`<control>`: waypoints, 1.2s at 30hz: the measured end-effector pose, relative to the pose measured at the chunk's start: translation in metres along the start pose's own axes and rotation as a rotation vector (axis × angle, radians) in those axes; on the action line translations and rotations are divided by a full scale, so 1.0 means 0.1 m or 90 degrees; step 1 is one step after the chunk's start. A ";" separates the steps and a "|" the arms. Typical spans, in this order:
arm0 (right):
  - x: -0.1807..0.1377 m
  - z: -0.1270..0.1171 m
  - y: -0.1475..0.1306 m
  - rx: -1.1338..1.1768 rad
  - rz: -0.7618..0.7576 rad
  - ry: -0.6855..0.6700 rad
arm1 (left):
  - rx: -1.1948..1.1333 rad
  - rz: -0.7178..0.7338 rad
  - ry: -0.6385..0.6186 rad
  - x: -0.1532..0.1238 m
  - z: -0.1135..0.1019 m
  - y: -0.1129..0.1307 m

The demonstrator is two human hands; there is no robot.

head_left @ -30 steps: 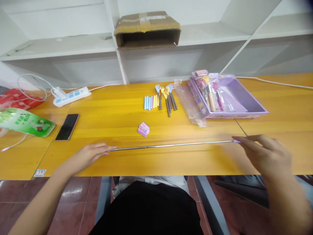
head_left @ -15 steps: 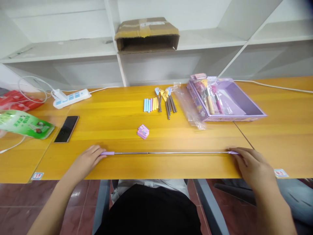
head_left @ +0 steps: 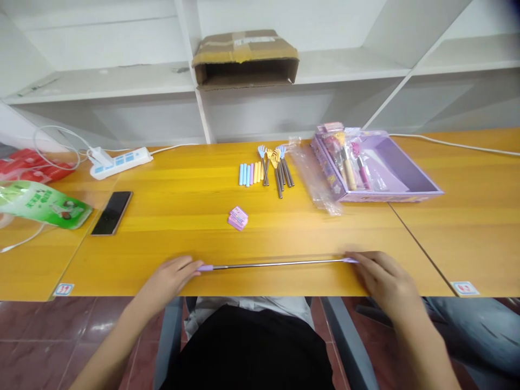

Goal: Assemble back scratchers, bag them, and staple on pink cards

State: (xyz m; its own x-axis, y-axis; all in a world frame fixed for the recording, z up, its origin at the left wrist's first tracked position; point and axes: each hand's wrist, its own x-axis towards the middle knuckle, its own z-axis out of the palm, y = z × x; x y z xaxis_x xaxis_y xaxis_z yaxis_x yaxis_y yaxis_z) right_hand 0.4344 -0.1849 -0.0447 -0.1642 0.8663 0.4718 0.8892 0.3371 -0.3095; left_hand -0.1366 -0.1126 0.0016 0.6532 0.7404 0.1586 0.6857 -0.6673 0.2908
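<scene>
A thin telescopic metal rod [head_left: 276,264] with purple ends lies across the front of the yellow table [head_left: 182,216], held level between both hands. My left hand [head_left: 170,279] pinches its left purple end. My right hand [head_left: 384,279] grips its right purple end. Beyond the rod lie a small pink packet [head_left: 238,218], a row of pastel handles [head_left: 251,173] and several collapsed rods with little fork-like heads [head_left: 278,165].
A purple box [head_left: 406,189] with packed items and loose plastic wrap [head_left: 314,176] sits at the right back. A phone [head_left: 111,213], a green pouch [head_left: 40,203], a red packet [head_left: 28,165] and a power strip [head_left: 122,161] lie left. A cardboard box [head_left: 246,57] rests on the white shelf.
The rod has become shorter: both hands have come toward each other along the front edge, and the rod has moved nearer to me.
</scene>
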 end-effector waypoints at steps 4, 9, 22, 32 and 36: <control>0.29 0.32 -0.63 0.068 -0.106 -0.042 | -0.005 0.053 -0.009 0.31 0.32 0.43; 0.51 0.55 -1.20 0.058 -0.163 -0.019 | 0.011 0.052 0.022 0.62 0.48 0.64; 0.70 0.72 -1.32 0.221 -0.032 -0.072 | -0.095 -0.015 -0.006 0.87 0.42 0.64; 0.64 0.79 -1.36 0.015 0.015 -0.051 | -0.104 -0.034 0.010 0.86 0.43 0.63; 0.64 0.78 -1.37 -0.009 -0.003 -0.063 | -0.091 -0.029 0.028 0.86 0.43 0.61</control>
State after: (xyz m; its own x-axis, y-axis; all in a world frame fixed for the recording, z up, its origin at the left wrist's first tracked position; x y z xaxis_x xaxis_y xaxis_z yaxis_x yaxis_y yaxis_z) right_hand 0.2691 -0.1463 -0.0366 -0.2084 0.8972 0.3894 0.8941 0.3361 -0.2959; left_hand -0.0246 -0.0927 -0.0080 0.6062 0.7741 0.1826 0.6593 -0.6175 0.4289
